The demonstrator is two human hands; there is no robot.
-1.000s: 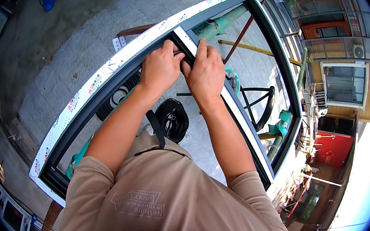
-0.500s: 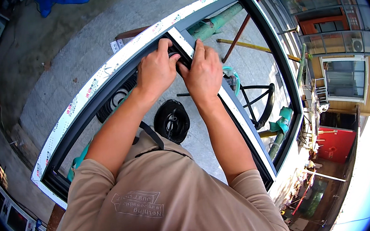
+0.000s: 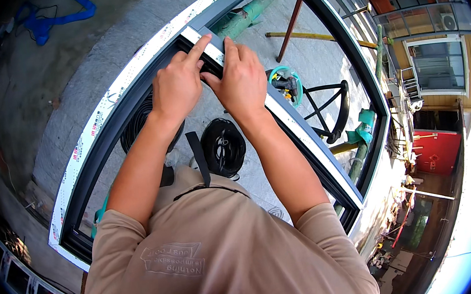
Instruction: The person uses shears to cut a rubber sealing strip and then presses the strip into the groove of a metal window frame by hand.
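A large dark window frame (image 3: 115,95), its outer face covered in white printed film, lies in front of me. A crossbar (image 3: 305,132) with a white top strip and a black groove divides it. My left hand (image 3: 177,88) is at the crossbar's far end, index finger stretched onto the white strip, other fingers curled by the groove. Whether a strip sits in its curled fingers is hidden. Close beside it, my right hand (image 3: 241,82) grips the crossbar, fingers over the top and thumb at the groove's edge.
Through the frame, a black coil (image 3: 223,148) of thin strip shows on the paving. To its right are a teal basin (image 3: 300,90) with tools and a black metal stand (image 3: 341,117). Green-wrapped poles (image 3: 250,19) run beneath the frame. Blue material (image 3: 67,18) lies far left.
Both hands have shifted slightly left in view, and the frame appears moved and tilted with the head. The left index finger, bent before, now stretches onto the crossbar's white strip.
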